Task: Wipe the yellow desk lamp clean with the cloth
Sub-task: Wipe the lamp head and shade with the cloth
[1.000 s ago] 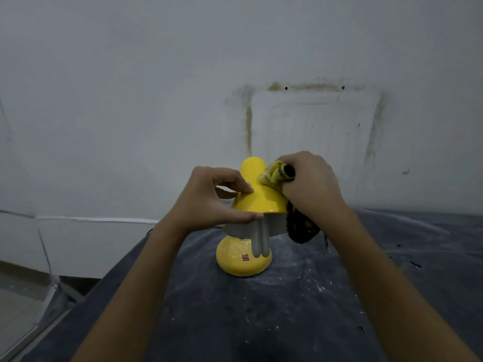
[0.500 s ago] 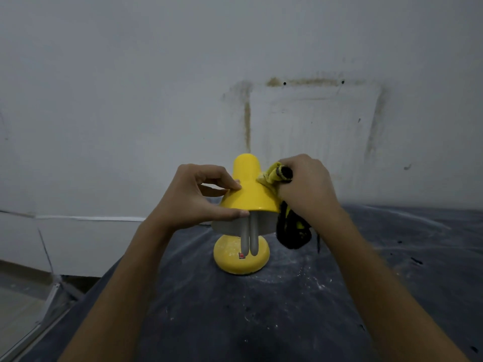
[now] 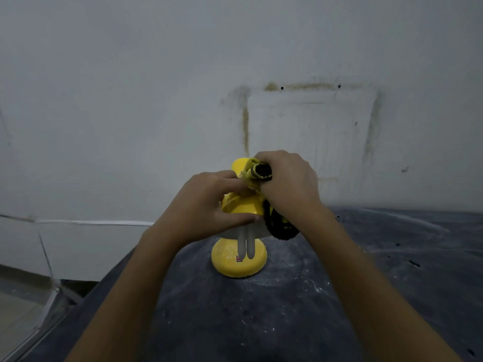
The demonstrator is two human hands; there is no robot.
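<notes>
Yellow desk lamp (image 3: 228,257) stands upright on the dusty dark table (image 3: 366,283), bulb (image 3: 246,244) exposed under the shade (image 3: 241,205). Left hand (image 3: 206,207), grip curled round the shade with thumb at its rim, evidently steadies it; right hand (image 3: 290,184), grip clenched on the bunched yellow-black cloth (image 3: 257,171), presses it to the shade's upper right, judged mid-wipe

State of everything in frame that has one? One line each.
yellow desk lamp, upright on its base, shade tilted toward the camera
bulb, unlit
lamp base, speckled with dust
cloth, bunched, pressed on the shade's top
left hand, grips the shade
right hand, grips the cloth
table, dusty
</notes>
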